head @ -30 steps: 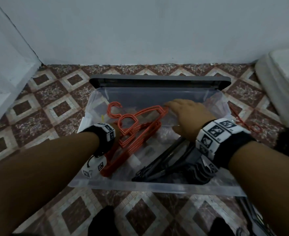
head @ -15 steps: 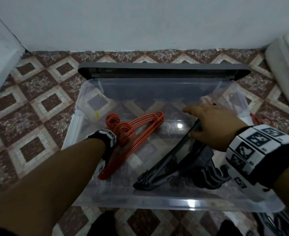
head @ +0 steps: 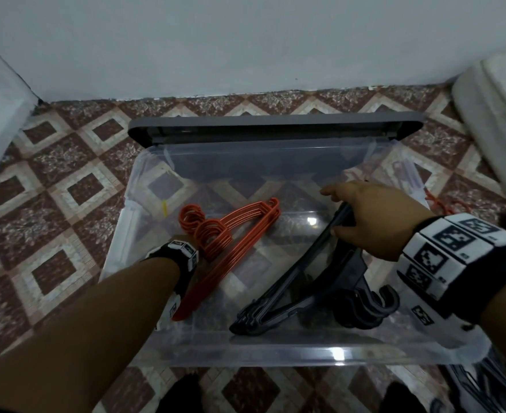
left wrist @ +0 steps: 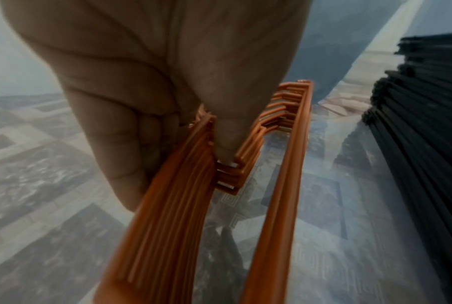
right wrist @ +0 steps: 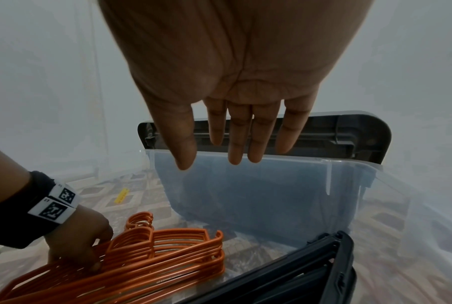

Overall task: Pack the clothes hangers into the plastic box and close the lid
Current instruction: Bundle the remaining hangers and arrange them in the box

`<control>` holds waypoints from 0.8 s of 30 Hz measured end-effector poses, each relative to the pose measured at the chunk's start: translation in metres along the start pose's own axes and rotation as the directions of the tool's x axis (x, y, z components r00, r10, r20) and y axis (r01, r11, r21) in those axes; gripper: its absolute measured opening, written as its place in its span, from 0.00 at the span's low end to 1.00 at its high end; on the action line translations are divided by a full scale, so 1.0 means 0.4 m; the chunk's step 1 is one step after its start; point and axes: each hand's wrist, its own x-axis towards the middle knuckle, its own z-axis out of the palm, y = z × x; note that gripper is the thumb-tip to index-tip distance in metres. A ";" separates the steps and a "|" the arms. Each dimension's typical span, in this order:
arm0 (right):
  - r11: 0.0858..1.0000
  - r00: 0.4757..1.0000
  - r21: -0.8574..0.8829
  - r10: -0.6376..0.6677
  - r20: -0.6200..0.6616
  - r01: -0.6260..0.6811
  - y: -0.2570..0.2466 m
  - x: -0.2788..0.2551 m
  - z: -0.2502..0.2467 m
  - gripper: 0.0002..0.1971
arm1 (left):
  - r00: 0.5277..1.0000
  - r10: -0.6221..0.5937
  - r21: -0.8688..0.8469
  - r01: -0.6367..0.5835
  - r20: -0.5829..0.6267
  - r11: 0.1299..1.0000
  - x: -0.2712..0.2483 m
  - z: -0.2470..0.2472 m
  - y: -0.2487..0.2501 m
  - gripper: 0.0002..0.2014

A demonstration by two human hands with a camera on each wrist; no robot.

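Orange hangers [head: 230, 234], a nested bundle, lie on the floor of the clear plastic box [head: 275, 353] at its left side, where the person's left hand [left wrist: 152, 115] curls around one arm of the stack, thumb pinching from the other side. A second earlier that bundle sat propped up off the bottom with the right hand on its far end; it now lies flat, and the right hand [head: 370, 216] has crossed to the right half of the box, above the black hangers [head: 299, 290]. The wrist view shows that hand's fingers [right wrist: 239, 142] extended and slightly parted, holding nothing, pointing toward the far wall; the head view suggests it hovers over or brushes the top end of the black stack, though contact cannot be confirmed. By this reading the packing step looks nearly finished for these two bundles, with both settled side by side and well apart from each other. Count: two bundles, one orange and one black; perhaps five or six ribs show in the orange stack, the black stack too dark to count. More orange hangers [head: 445, 204] lie on the tiled floor [head: 67, 189] just outside the right wall, and dark ones [head: 484, 389] at the lower right, so loading may go on. One grey lid [head: 275, 126] stands behind the far rim, not yet closed.
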 end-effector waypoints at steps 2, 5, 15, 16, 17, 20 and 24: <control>1.000 1.000 0.004 0.002 0.003 -0.002 0.004 -0.004 -0.002 0.35 | 1.000 0.010 0.011 -0.010 -0.021 1.000 0.001 0.008 -0.004 0.21; 1.000 1.000 0.000 0.000 -0.010 0.000 0.009 -0.008 -0.010 0.34 | 0.999 0.034 0.057 -0.034 -0.007 0.998 -0.007 -0.001 -0.004 0.24; 1.000 0.999 0.023 0.016 -0.048 -0.015 0.041 -0.034 -0.030 0.32 | 0.951 0.158 -0.248 -0.226 -0.267 0.942 0.008 -0.123 0.155 0.13; 1.000 0.998 0.022 0.017 -0.053 -0.015 0.044 -0.035 -0.029 0.32 | 0.956 0.203 -0.401 -0.273 -0.210 0.874 0.026 -0.118 0.196 0.14; 1.000 0.998 0.021 0.018 -0.060 -0.017 0.047 -0.036 -0.028 0.32 | 0.959 0.245 -0.501 -0.282 -0.140 0.818 0.041 -0.109 0.237 0.15; 1.000 0.998 0.023 0.018 -0.067 -0.016 0.060 -0.038 -0.022 0.32 | 0.979 0.205 -0.454 -0.181 0.002 0.872 0.097 -0.059 0.281 0.29; 0.998 0.997 0.050 0.049 -0.067 -0.046 0.101 -0.050 -0.032 0.31 | 0.998 0.059 -0.418 -0.039 0.036 0.908 0.150 -0.030 0.239 0.42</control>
